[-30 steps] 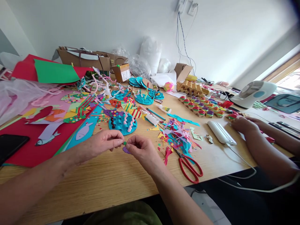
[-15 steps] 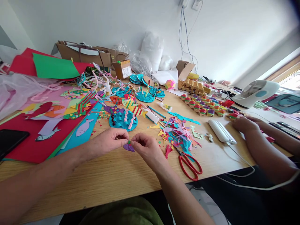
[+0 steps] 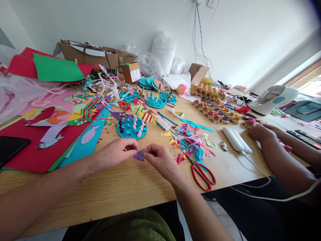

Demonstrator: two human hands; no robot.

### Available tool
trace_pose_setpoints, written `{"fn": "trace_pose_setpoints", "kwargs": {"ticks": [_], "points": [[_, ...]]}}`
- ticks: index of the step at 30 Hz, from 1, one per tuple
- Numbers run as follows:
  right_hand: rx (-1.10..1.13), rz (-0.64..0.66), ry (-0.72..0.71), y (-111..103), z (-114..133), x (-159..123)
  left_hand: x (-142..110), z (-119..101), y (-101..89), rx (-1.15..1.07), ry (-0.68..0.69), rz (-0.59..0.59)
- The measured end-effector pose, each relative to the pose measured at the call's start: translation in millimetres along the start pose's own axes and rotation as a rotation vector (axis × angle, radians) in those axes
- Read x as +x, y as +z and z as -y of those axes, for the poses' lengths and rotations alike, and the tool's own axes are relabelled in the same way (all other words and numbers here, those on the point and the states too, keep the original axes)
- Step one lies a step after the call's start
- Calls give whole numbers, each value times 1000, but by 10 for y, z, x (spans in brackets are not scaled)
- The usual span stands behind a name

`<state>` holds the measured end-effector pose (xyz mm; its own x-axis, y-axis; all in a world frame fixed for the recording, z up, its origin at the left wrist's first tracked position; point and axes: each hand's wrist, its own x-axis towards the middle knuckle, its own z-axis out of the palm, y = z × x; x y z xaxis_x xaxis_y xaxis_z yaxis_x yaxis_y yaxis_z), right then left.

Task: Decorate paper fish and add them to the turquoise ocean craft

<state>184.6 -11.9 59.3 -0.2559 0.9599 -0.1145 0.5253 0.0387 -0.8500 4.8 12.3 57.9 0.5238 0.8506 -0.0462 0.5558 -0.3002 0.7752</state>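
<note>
White wall (image 3: 100, 20), with cardboard boxes (image 3: 85, 57) before it. Wooden table (image 3: 105, 197), strewn with craft stock. Item: 1 purple paper fish (image 3: 138, 155), red-dotted, between the person's 2 hands above the near part of the table. Left hand (image 3: 120, 152): thumb and fingers nearly closed, pinching the fish's left edge. Right hand (image 3: 162, 160): similarly pinched at its right edge, perhaps on a small green piece too; fine detail is hard to read. Just beyond: 1 blue disc (image 3: 126, 131) bearing curled strands. Near the right hand: paper scraps (image 3: 190, 139), 1 pair of red-handled scissors (image 3: 203, 177). Further right: 1 white device (image 3: 236, 140), cabled, and another person's arms (image 3: 283, 154).
</note>
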Motion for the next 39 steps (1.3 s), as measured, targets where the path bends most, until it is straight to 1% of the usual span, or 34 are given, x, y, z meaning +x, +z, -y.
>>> {"fn": "trace_pose_setpoints", "kwargs": {"ticks": [5,10,13,24,39], "points": [[-268,6,30,34,-38,27,-71,123,107,172,134,-116],[-541,35,-31,98,1,76,-78,259,235,245,240,-133],[-636,38,-67,126,-7,106,-70,297,261,266,287,-140],[-771,92,-76,142,24,119,-87,315,260,279,396,-157],[-807,106,-36,148,43,127,-83,333,258,266,441,-165]]}}
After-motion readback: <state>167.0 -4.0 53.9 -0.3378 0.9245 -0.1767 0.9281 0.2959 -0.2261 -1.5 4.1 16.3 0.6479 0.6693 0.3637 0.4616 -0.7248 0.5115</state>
